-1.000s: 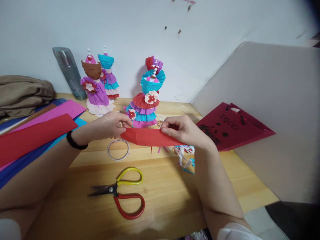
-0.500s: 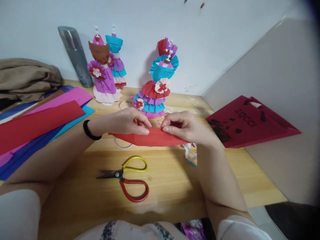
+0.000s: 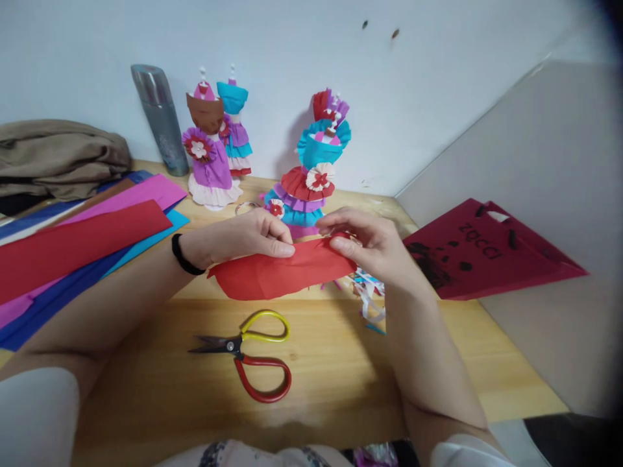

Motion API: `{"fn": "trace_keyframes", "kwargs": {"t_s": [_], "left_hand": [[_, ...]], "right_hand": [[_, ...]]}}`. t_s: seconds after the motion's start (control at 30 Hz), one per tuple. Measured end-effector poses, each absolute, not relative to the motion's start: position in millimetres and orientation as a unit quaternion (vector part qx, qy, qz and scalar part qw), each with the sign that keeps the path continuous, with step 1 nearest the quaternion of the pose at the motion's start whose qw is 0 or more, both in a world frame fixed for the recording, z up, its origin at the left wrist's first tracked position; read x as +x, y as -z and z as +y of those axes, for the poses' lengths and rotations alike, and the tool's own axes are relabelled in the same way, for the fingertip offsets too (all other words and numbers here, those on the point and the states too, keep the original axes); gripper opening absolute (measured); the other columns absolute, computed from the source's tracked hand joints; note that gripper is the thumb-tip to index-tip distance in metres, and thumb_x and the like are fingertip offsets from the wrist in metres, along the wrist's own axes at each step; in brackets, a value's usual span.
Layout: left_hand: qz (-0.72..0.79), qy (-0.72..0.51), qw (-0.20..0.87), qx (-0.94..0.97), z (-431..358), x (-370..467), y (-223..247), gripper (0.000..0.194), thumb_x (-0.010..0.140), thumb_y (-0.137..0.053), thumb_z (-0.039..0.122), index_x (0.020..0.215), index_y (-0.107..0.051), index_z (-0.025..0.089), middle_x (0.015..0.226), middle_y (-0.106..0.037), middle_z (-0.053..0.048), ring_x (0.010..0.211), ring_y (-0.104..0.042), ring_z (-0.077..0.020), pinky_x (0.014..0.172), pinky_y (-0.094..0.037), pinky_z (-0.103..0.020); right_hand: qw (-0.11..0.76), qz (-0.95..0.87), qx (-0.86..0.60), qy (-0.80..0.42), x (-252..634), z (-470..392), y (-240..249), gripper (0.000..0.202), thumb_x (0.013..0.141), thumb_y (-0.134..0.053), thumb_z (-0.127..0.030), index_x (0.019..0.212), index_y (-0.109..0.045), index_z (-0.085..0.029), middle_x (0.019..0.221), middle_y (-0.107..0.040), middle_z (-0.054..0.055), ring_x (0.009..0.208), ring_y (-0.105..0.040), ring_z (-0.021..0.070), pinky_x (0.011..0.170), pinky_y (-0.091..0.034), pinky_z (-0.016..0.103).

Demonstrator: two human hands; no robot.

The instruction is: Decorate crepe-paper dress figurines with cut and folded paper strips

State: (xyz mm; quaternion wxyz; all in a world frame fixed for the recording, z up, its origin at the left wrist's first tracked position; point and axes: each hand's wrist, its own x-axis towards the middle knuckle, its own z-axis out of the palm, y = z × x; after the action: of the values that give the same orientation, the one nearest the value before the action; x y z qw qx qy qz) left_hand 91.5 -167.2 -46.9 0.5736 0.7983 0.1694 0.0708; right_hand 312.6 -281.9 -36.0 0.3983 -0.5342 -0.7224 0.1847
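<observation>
A strip of red crepe paper point(image 3: 272, 272) is stretched between my two hands above the table. My left hand point(image 3: 257, 235) pinches its upper edge, fingers curled and thumb on the near side. At the paper's right end, my right hand point(image 3: 367, 243) grips the edge between thumb and fingers. Below the paper lie scissors point(image 3: 241, 350), blades apart and pointing left, with one yellow handle and one red. Just beyond my hands stands a small dress form point(image 3: 304, 181) in ruffled blue, red and purple paper.
Coloured paper sheets point(image 3: 87, 240) overlap at the left, near a brown cloth point(image 3: 63, 155). A grey bottle point(image 3: 160, 120) and more dressed forms point(image 3: 211, 149) stand by the wall. Paper scraps point(image 3: 370, 292) lie by my right wrist; a dark red bag point(image 3: 487, 253) is at the right.
The red paper has tilted, showing more of its face, and its right end has risen. My right fingers have shifted along the edge and spread a little. The view has moved slightly.
</observation>
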Motion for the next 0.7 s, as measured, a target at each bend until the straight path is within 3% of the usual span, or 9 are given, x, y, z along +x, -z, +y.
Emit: {"fn": "trace_keyframes", "kwargs": {"t_s": [0.1,0.17,0.3,0.4,0.57,0.7], "left_hand": [[0.161,-0.086,0.535,0.825,-168,93,49,0.022,0.082,-0.062,0.032,0.074,-0.067,0.013,0.06,-0.055,0.002,0.053,-0.044,-0.0075,0.047,-0.031,-0.019],[0.119,-0.082,0.499,0.855,-172,96,52,0.022,0.082,-0.061,0.03,0.068,-0.064,0.013,0.056,-0.048,0.004,0.052,-0.039,-0.0067,0.046,-0.028,-0.019],[0.066,-0.089,0.462,0.88,-180,99,56,0.027,0.083,-0.057,0.028,0.061,-0.058,0.013,0.054,-0.041,0.005,0.051,-0.035,-0.0064,0.047,-0.026,-0.021],[0.085,-0.109,0.447,0.884,-178,99,57,0.025,0.081,-0.056,0.027,0.061,-0.06,0.013,0.054,-0.043,0.004,0.05,-0.036,-0.0066,0.047,-0.025,-0.021],[0.126,-0.101,0.44,0.883,-162,92,54,0.024,0.078,-0.061,0.034,0.068,-0.066,0.013,0.057,-0.053,0.002,0.053,-0.044,-0.0078,0.048,-0.03,-0.02],[0.167,-0.053,0.434,0.884,-151,82,41,0.025,0.08,-0.062,0.035,0.067,-0.065,0.014,0.057,-0.049,0.003,0.051,-0.041,-0.0072,0.047,-0.028,-0.02]], "right_hand": [[0.424,-0.756,-0.489,-0.095,306,-291,28,0.029,0.091,-0.061,-0.045,0.109,-0.07,-0.023,0.112,-0.072,0.011,0.109,-0.065,0.0274,0.096,-0.048,0.041],[0.396,-0.783,-0.472,-0.083,298,-296,27,0.03,0.094,-0.058,-0.044,0.113,-0.069,-0.023,0.116,-0.072,0.012,0.111,-0.065,0.028,0.097,-0.047,0.042],[0.294,-0.799,-0.512,-0.113,282,-294,37,0.024,0.091,-0.063,-0.041,0.101,-0.07,-0.021,0.094,-0.076,0.009,0.086,-0.069,0.024,0.08,-0.049,0.037],[0.276,-0.774,-0.552,-0.139,278,-288,46,0.011,0.088,-0.065,-0.03,0.091,-0.07,-0.021,0.078,-0.074,0.004,0.068,-0.064,0.0184,0.067,-0.046,0.031],[0.296,-0.751,-0.567,-0.164,286,-285,44,0.016,0.085,-0.062,-0.025,0.071,-0.065,-0.02,0.069,-0.069,0.003,0.064,-0.059,0.0167,0.062,-0.042,0.03],[0.304,-0.722,-0.58,-0.223,295,-288,35,0.02,0.085,-0.061,-0.031,0.069,-0.064,-0.019,0.068,-0.066,0.003,0.063,-0.055,0.0149,0.06,-0.041,0.028]]}}
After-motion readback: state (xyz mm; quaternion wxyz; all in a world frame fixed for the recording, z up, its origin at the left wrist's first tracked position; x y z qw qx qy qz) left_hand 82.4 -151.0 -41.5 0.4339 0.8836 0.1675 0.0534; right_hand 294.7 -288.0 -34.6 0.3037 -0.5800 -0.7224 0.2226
